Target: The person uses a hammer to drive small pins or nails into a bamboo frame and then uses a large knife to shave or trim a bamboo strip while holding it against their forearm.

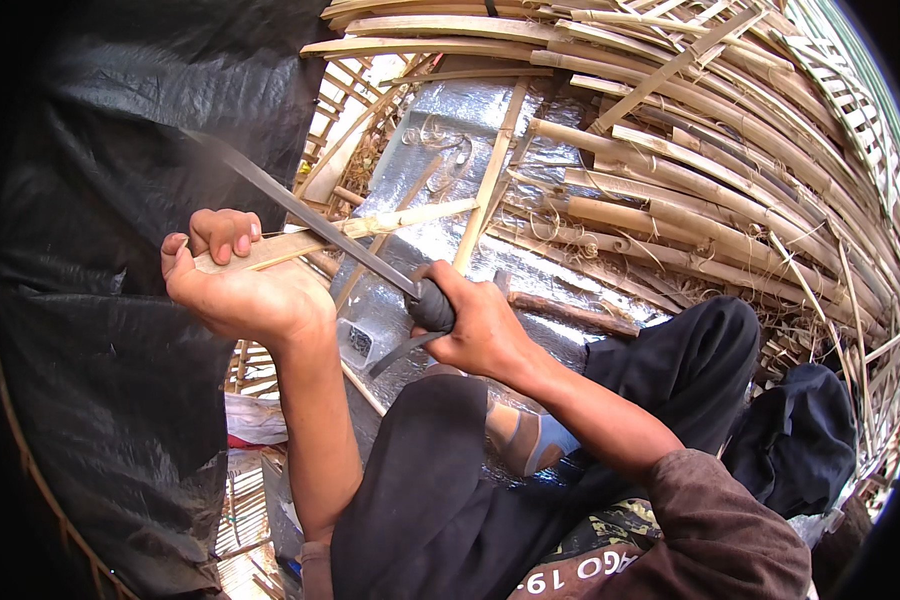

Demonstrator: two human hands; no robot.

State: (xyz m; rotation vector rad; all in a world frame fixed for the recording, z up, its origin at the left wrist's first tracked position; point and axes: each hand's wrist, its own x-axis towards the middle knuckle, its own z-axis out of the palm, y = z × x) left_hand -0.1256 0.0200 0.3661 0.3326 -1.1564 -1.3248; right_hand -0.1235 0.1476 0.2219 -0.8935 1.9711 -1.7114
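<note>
My left hand (270, 300) is palm up with its fingers curled round the near end of a split bamboo strip (425, 215), which points away to the right. In my right hand (490, 325) is the black-wrapped handle (432, 306) of a long machete. Its blade (310, 215) slants up to the left and crosses the strip just beyond my left hand; whether the edge bites into the bamboo I cannot tell. The blade's far end is blurred. A dark strap (402, 354) hangs by the handle.
Split bamboo lengths (710, 205) are heaped at the right and far side. A silvery sheet (470, 110) with curled shavings covers the ground ahead. Black plastic sheeting (130, 230) hangs at the left. Near my bent knees lies a brown stick (575, 313).
</note>
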